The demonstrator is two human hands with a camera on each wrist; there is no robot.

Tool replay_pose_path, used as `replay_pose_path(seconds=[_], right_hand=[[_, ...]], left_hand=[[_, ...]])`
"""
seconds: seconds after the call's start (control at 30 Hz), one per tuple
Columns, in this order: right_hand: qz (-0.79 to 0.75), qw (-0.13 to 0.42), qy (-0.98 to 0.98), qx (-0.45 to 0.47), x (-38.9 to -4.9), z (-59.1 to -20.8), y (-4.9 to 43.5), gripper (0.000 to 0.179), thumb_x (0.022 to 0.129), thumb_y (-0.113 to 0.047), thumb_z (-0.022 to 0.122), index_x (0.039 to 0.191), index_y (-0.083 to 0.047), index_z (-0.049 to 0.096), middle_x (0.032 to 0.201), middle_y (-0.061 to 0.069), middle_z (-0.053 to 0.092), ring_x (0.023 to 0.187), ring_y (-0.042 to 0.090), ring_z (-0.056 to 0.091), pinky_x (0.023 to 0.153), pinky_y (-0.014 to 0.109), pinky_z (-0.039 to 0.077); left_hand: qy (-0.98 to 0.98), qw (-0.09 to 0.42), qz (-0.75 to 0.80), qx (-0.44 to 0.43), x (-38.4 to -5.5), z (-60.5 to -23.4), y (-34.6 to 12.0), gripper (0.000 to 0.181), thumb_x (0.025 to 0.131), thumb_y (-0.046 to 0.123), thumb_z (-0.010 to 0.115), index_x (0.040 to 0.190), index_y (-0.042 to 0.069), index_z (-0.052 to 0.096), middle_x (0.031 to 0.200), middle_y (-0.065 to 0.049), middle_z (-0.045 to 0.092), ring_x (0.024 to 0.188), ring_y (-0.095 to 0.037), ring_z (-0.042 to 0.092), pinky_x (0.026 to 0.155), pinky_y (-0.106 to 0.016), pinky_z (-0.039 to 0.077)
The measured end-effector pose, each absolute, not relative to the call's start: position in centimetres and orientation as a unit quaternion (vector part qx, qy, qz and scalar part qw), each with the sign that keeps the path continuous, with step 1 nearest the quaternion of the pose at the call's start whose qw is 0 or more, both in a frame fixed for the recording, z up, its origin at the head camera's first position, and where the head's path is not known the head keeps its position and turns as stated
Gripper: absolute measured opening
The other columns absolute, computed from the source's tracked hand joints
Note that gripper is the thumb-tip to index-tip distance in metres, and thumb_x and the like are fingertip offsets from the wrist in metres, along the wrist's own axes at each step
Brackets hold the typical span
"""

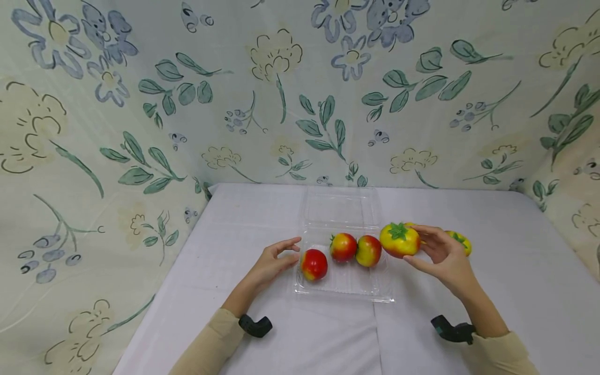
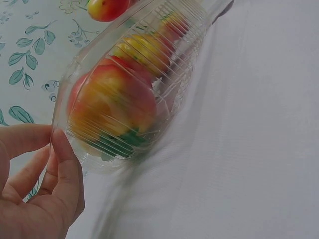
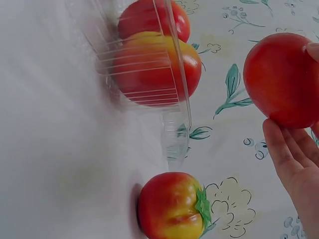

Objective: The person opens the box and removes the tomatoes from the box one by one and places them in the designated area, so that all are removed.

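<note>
While our left hand point(image 1: 275, 259) pinches the left rim of the clear box point(image 1: 344, 285) on the white-covered counter point(image 1: 239, 219), our right hand point(image 1: 444, 256) grips a green-topped yellow-and-red fruit point(image 1: 398, 241), held up near the box's right side. Three similar fruits point(image 1: 344, 247) lie inside; another fruit point(image 1: 465, 245) sits partly hidden behind our right hand.

Soft shadows are cast on the desk point(image 1: 248, 219); glints are caught by the clear box point(image 1: 344, 297); wrist views are dimmer.
</note>
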State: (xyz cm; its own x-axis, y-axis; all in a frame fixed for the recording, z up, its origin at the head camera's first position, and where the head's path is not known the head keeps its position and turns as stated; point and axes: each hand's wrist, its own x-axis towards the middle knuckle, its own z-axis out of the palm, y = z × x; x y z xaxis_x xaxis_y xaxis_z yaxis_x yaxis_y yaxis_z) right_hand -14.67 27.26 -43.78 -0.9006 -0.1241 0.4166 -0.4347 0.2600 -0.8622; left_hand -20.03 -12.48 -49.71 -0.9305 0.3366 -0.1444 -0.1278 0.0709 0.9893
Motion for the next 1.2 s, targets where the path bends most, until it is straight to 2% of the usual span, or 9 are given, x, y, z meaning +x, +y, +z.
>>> replay_pose_path(seconds=[0.23,0.47,0.7,1.0,1.2], right_hand=[[0.576,0.153,-0.784,0.172,-14.6,-43.7,28.4,0.065,0.073,0.023,0.075,0.131,0.011,0.05,0.132,0.001,0.056,0.121,0.006,0.054,0.094,0.016,0.045],[0.547,0.164,-0.808,0.143,-14.6,-44.0,29.4,0.065,0.074,0.018,0.077,0.133,0.008,0.05,0.131,-0.007,0.056,0.121,-0.001,0.052,0.093,0.013,0.045],[0.551,0.161,-0.808,0.13,-14.6,-44.3,30.1,0.065,0.076,0.017,0.077,0.134,0.007,0.05,0.131,-0.007,0.055,0.121,-0.002,0.052,0.091,0.013,0.046],[0.54,0.164,-0.819,0.103,-14.5,-44.7,31.1,0.065,0.079,0.012,0.078,0.136,0.0,0.05,0.135,0.006,0.053,0.12,-0.002,0.051,0.088,0.013,0.048],[0.53,0.171,-0.827,0.082,-14.6,-44.9,31.6,0.065,0.08,0.01,0.078,0.137,-0.003,0.05,0.135,0.005,0.051,0.122,0.0,0.05,0.089,0.01,0.045]], left_hand=[[0.713,0.166,0.677,0.078,-19.9,-49.7,-12.5,0.05,0.096,0.011,0.066,0.144,0.003,0.052,0.12,-0.014,0.057,0.101,-0.019,0.055,0.085,-0.021,0.053],[0.709,0.169,0.681,0.071,-20.0,-49.8,-12.5,0.049,0.096,0.01,0.067,0.143,0.005,0.054,0.121,-0.014,0.057,0.105,-0.021,0.055,0.087,-0.022,0.053],[0.712,0.168,0.679,0.071,-19.9,-49.6,-12.4,0.05,0.096,0.011,0.067,0.143,0.005,0.053,0.121,-0.014,0.057,0.106,-0.022,0.055,0.09,-0.026,0.053],[0.712,0.167,0.678,0.073,-19.8,-49.6,-12.4,0.05,0.096,0.011,0.066,0.144,0.003,0.052,0.121,-0.014,0.056,0.104,-0.02,0.055,0.089,-0.025,0.054],[0.715,0.165,0.675,0.075,-19.9,-49.7,-12.4,0.05,0.096,0.011,0.066,0.144,0.004,0.052,0.122,-0.015,0.056,0.099,-0.019,0.055,0.085,-0.023,0.053]])
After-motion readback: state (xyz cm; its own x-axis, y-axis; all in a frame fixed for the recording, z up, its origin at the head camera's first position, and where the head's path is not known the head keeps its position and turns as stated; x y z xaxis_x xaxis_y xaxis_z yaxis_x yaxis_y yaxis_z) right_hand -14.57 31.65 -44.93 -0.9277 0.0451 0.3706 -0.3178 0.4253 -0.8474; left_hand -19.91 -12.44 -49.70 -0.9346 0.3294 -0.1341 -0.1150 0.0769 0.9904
